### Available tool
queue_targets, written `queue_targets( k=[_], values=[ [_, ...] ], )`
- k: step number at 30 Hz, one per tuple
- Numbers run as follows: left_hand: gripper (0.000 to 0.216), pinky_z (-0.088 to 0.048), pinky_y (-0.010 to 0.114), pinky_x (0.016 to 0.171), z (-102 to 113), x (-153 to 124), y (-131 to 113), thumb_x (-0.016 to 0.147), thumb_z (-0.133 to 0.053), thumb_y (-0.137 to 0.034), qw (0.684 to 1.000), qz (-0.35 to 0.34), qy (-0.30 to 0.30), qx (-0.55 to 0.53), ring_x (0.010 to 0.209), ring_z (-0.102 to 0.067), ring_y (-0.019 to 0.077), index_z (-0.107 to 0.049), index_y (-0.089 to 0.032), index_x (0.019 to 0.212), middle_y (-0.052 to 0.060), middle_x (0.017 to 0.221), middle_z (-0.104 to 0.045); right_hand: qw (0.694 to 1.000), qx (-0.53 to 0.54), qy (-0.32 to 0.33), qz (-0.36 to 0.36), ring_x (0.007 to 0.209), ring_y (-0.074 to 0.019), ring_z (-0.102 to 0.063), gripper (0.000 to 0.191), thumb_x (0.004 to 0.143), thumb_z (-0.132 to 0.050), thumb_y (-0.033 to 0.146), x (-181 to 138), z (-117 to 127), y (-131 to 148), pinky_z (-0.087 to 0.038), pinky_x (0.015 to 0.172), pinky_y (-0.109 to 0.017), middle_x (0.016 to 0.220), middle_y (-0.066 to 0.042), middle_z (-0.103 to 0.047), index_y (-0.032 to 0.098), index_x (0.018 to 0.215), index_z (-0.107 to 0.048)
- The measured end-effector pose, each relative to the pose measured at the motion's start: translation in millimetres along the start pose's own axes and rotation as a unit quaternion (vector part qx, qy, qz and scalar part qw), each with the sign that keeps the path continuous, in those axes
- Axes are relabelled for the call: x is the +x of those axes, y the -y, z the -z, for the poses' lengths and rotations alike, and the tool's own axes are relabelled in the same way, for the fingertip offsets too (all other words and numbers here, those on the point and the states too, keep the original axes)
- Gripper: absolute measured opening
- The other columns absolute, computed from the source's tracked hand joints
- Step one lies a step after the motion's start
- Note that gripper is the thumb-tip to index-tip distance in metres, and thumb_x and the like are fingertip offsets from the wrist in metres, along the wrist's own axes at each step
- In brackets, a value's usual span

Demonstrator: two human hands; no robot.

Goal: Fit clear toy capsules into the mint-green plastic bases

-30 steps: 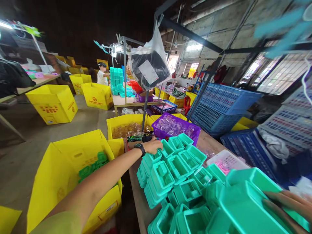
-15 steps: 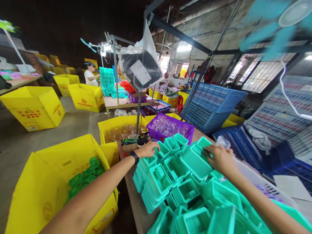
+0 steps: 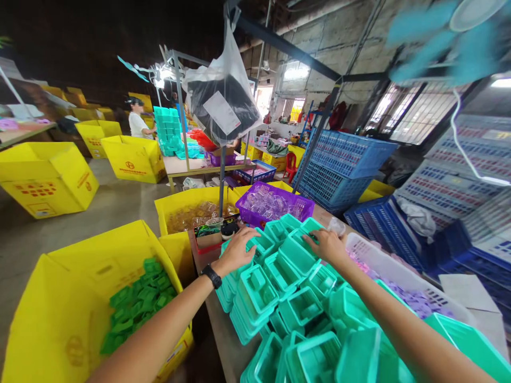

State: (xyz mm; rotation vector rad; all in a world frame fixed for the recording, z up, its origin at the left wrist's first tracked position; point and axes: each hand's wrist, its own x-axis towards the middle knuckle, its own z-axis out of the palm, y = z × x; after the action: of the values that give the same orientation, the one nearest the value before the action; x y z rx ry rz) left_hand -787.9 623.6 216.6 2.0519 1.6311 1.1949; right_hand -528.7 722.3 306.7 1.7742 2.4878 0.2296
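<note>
Turquoise plastic tubs (image 3: 259, 290) are nested and stacked across the table in front of me. My left hand (image 3: 238, 250), with a black watch on its wrist, spreads its fingers over the far-left tubs and touches their rims. My right hand (image 3: 328, 246) reaches over the far end of the stacks, fingertips at a tub (image 3: 311, 227) there. A small clear plastic piece (image 3: 337, 226) shows at the far side of this hand, apparently held by the outer fingers, which are partly hidden. A tilted tub (image 3: 297, 254) lies between both hands.
A purple basket (image 3: 275, 205) of clear plastic parts stands behind the tubs. To the right is a white basket (image 3: 403, 271) with purple pieces. Left of the table, a yellow box (image 3: 72, 276) holds green parts. A person (image 3: 138, 119) stands at a farther table.
My right hand has moved left with the clear piece, and the tub at its fingers has shifted left onto the stacks. My left hand's fingers have spread wider.
</note>
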Motion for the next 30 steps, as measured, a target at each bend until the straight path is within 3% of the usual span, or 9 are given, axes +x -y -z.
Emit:
queue_targets(
  k=[5, 9, 15, 21, 26, 30],
  values=[
    [0.073, -0.045, 0.054, 0.122, -24, 10, -44, 0.09, -0.077, -0.025, 0.999, -0.023, 0.037, -0.008, 0.144, -0.051, 0.0341, -0.043, -0.029, 0.155, 0.013, 0.153, -0.052, 1.0, 0.019, 0.017, -0.011, 0.118, -0.0262, -0.067, 0.03, 0.104, -0.061, 0.044, -1, 7, -10, -0.051, 0.106, -0.054, 0.122, -0.009, -0.072, 0.018, 0.116, -0.071],
    [0.091, -0.051, 0.056, 0.116, -53, 26, -66, 0.086, -0.085, -0.034, 0.998, -0.019, 0.064, -0.012, 0.14, -0.055, 0.0391, -0.034, -0.031, 0.162, 0.016, 0.153, -0.048, 0.999, 0.032, 0.023, -0.008, 0.12, -0.0268, -0.066, 0.028, 0.103, -0.065, 0.039, -6, 10, -18, -0.051, 0.108, -0.056, 0.124, -0.008, -0.072, 0.018, 0.12, -0.071],
    [0.087, -0.054, 0.057, 0.113, -83, 40, -66, 0.088, -0.082, -0.031, 0.997, -0.011, 0.072, -0.018, 0.134, -0.06, 0.0401, -0.035, -0.023, 0.16, 0.021, 0.151, -0.048, 0.998, 0.066, 0.021, -0.003, 0.122, -0.0273, -0.067, 0.027, 0.102, -0.066, 0.038, -9, 11, -25, -0.052, 0.108, -0.056, 0.126, -0.009, -0.072, 0.017, 0.119, -0.071],
    [0.093, -0.05, 0.055, 0.118, -85, 35, -61, 0.083, -0.083, -0.022, 0.997, -0.035, 0.06, -0.03, 0.142, -0.056, 0.037, -0.033, -0.026, 0.161, 0.018, 0.153, -0.049, 0.993, 0.12, -0.004, 0.008, 0.127, -0.0289, -0.064, 0.031, 0.102, -0.067, 0.037, -21, 11, -36, -0.051, 0.11, -0.058, 0.134, -0.01, -0.07, 0.018, 0.126, -0.069],
    [0.083, -0.046, 0.054, 0.123, -78, 30, -60, 0.081, -0.079, -0.02, 0.999, -0.043, 0.012, -0.023, 0.144, -0.054, 0.0341, -0.04, -0.025, 0.155, 0.015, 0.152, -0.053, 0.982, 0.18, -0.056, 0.024, 0.125, -0.029, -0.066, 0.027, 0.101, -0.067, 0.031, -59, 25, -50, -0.052, 0.108, -0.057, 0.128, -0.011, -0.073, 0.017, 0.125, -0.071],
    [0.064, -0.049, 0.063, 0.117, -67, 27, -68, 0.083, -0.073, -0.031, 0.998, -0.038, -0.044, -0.015, 0.133, -0.061, 0.0388, -0.05, -0.02, 0.141, 0.017, 0.14, -0.06, 0.963, 0.238, -0.115, 0.048, 0.114, -0.0266, -0.072, 0.023, 0.099, -0.066, 0.021, -141, 40, -62, -0.054, 0.103, -0.047, 0.119, -0.011, -0.078, 0.019, 0.118, -0.076]
  ],
)
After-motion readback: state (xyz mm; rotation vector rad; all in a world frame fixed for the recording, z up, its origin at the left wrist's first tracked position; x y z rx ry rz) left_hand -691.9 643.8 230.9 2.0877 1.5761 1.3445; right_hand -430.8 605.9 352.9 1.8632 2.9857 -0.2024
